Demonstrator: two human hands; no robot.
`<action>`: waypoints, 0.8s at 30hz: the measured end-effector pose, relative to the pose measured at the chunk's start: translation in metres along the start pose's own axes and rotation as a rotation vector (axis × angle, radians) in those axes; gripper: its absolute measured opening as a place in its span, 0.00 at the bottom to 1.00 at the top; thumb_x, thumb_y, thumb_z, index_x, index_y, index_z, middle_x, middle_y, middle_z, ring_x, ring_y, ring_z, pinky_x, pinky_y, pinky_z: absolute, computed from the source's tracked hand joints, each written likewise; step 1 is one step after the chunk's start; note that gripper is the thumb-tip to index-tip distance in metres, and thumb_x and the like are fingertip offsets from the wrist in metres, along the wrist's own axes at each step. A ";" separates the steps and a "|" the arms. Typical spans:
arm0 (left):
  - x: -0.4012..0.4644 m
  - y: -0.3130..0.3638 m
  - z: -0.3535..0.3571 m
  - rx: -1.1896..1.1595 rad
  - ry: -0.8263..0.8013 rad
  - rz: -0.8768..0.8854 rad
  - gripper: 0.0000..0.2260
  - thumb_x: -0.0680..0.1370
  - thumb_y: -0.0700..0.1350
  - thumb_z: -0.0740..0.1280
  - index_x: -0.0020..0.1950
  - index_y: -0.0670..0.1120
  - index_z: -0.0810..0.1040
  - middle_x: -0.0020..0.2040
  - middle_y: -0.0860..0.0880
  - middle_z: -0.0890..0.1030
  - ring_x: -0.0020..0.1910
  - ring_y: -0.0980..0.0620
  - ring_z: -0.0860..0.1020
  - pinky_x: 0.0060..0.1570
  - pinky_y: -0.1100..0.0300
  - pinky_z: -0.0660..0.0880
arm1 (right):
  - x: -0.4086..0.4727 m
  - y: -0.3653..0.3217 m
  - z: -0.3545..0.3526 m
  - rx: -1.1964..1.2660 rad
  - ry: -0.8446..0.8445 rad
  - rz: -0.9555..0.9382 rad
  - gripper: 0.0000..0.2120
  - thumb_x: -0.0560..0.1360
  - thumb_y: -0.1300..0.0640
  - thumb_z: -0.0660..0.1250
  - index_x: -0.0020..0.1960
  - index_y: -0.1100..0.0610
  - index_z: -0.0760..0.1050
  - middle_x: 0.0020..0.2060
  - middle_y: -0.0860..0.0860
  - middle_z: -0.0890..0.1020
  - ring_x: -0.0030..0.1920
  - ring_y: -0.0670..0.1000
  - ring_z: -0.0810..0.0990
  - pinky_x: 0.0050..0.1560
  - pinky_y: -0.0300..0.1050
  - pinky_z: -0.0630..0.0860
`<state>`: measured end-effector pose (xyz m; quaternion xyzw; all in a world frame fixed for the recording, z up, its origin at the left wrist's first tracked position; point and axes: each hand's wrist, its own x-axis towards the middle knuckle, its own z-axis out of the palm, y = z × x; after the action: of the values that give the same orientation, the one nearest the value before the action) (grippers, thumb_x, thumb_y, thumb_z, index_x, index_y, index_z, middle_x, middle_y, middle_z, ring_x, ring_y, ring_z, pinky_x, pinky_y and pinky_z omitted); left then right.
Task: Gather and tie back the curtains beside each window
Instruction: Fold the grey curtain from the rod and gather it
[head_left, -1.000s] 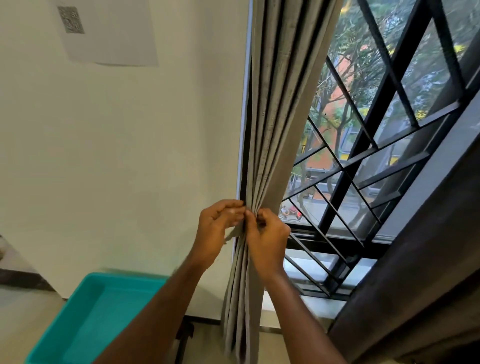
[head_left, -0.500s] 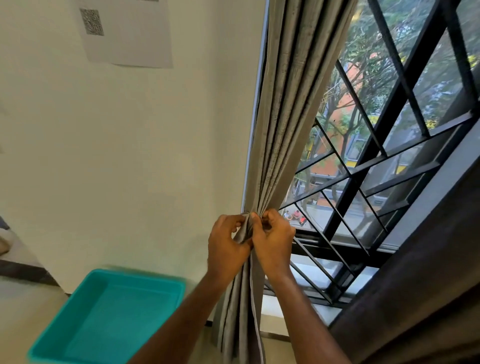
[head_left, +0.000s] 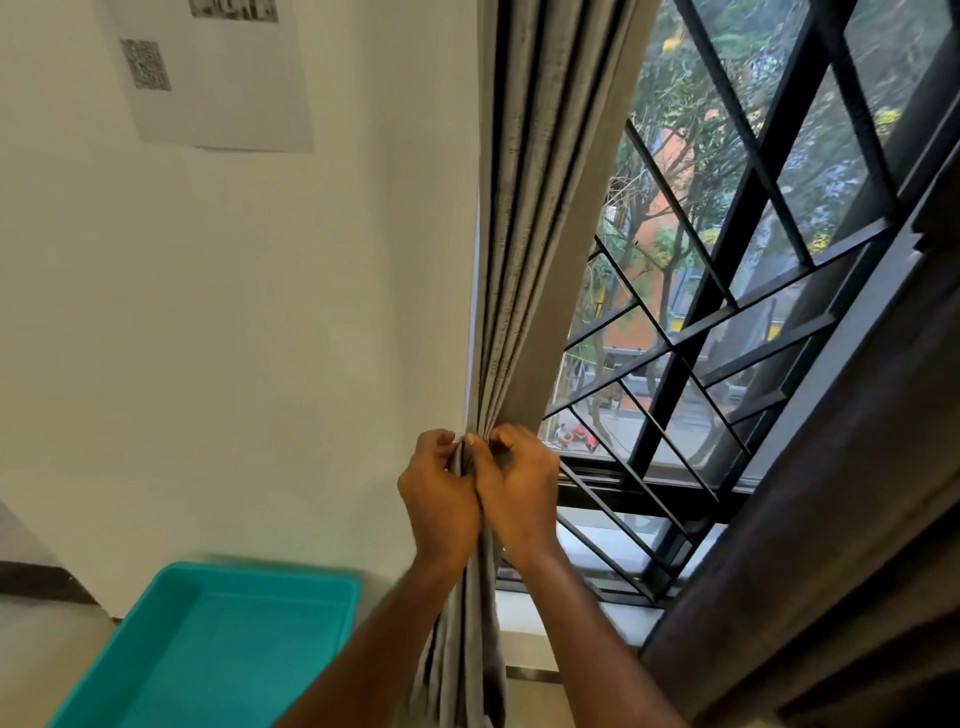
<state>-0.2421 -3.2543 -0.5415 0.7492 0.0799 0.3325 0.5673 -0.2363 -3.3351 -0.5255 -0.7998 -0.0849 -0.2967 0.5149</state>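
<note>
text: none legible | paper sheet on wall: blurred QR-like code, unreadable

A plain cream wall fills the left side, with a white paper sheet stuck high on it carrying printed square codes. A dark skirting strip runs along its foot above a pale floor. Near the bottom left sits a teal plastic tray. To the right, a window with a black metal grille of crossing bars lets in daylight; beyond the glass are trees, an orange-brown building and a street far below. A pale sill lies under the window
</note>
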 end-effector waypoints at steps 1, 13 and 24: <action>-0.001 0.000 -0.002 -0.002 -0.010 -0.022 0.05 0.78 0.44 0.72 0.47 0.50 0.77 0.38 0.56 0.80 0.36 0.56 0.79 0.39 0.60 0.79 | 0.000 0.000 -0.001 0.016 -0.001 0.024 0.13 0.78 0.48 0.70 0.37 0.52 0.76 0.31 0.45 0.78 0.34 0.48 0.78 0.38 0.54 0.78; 0.022 -0.011 -0.019 -0.011 -0.258 0.069 0.11 0.74 0.40 0.75 0.36 0.47 0.76 0.35 0.50 0.78 0.34 0.55 0.76 0.36 0.66 0.73 | 0.004 -0.004 -0.003 0.051 -0.020 0.103 0.10 0.77 0.53 0.73 0.37 0.54 0.79 0.30 0.45 0.80 0.33 0.46 0.80 0.39 0.46 0.79; 0.032 -0.016 -0.014 0.055 -0.242 -0.017 0.16 0.74 0.34 0.73 0.29 0.39 0.71 0.25 0.51 0.69 0.27 0.56 0.65 0.29 0.59 0.66 | 0.001 0.000 -0.014 0.086 0.059 0.045 0.05 0.79 0.54 0.71 0.45 0.46 0.83 0.39 0.39 0.82 0.45 0.42 0.80 0.48 0.43 0.77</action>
<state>-0.2218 -3.2214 -0.5407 0.7984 0.0264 0.2327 0.5547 -0.2405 -3.3474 -0.5213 -0.7695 -0.0641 -0.3046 0.5577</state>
